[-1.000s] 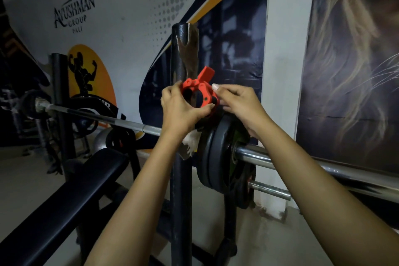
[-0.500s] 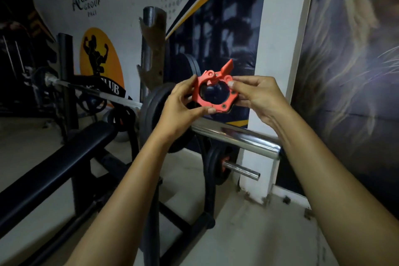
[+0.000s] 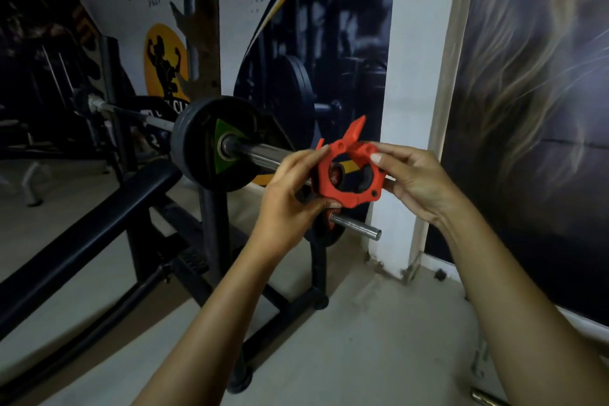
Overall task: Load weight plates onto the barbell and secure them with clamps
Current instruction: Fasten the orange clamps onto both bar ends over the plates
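Barbell [image 3: 260, 155] runs 10 to 4 o'clock, with its free sleeve end aimed at the hands. Black weight plates [image 3: 197, 148] are already on it. Left hand [image 3: 290, 194] and right hand [image 3: 418, 181] both pinch the red clamp [image 3: 349, 175] just off the sleeve tip, its lever sticking up toward 1 o'clock.

Both arms are bare and stretched forward, the hands meeting at mid-height. The left forearm [image 3: 211, 323] rises from the bottom edge, the right forearm [image 3: 514, 300] from the lower right corner. The left hand [image 3: 290, 194] is curled round the left side of the clamp [image 3: 349, 184] - thumb under its lower edge, forefinger at its upper rim. The right hand [image 3: 418, 181] pinches the clamp's right side - thumb on the front face, fingers behind. Both wrists are nearly straight.
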`<state>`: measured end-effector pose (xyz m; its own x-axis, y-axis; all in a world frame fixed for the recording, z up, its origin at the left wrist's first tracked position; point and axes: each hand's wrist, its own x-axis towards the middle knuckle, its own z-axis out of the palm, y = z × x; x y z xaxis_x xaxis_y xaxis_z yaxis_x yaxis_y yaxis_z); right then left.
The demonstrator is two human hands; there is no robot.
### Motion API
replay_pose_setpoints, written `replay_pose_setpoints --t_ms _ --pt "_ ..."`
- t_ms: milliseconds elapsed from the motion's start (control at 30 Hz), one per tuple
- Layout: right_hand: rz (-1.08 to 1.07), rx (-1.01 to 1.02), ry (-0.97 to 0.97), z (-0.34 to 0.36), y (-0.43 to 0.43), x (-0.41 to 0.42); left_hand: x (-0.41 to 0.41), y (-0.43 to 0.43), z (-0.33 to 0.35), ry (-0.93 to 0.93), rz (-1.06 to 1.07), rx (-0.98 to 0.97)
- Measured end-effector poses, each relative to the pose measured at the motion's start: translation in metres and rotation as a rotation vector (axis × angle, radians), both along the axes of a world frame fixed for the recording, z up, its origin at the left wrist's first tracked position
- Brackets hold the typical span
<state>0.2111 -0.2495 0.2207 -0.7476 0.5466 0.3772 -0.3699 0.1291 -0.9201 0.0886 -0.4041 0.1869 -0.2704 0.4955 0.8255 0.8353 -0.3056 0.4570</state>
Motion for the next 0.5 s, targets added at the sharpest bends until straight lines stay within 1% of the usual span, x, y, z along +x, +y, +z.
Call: replay_pose_setpoints --t_ms 100,300,500 --pt "0.073 -0.065 0.019 -0.014 0.003 -0.007 -0.001 0.003 -0.011 0.055 0.095 0.005" --pt "0.135 -0.094 0.004 -0.019 0.009 -0.024 -0.012 0.011 -0.015 0.162 0.23 -0.011" --pt "0.138 -0.005 -0.047 -0.014 0.018 -0.024 -0.018 0.01 -0.016 0.253 0.267 -0.007"
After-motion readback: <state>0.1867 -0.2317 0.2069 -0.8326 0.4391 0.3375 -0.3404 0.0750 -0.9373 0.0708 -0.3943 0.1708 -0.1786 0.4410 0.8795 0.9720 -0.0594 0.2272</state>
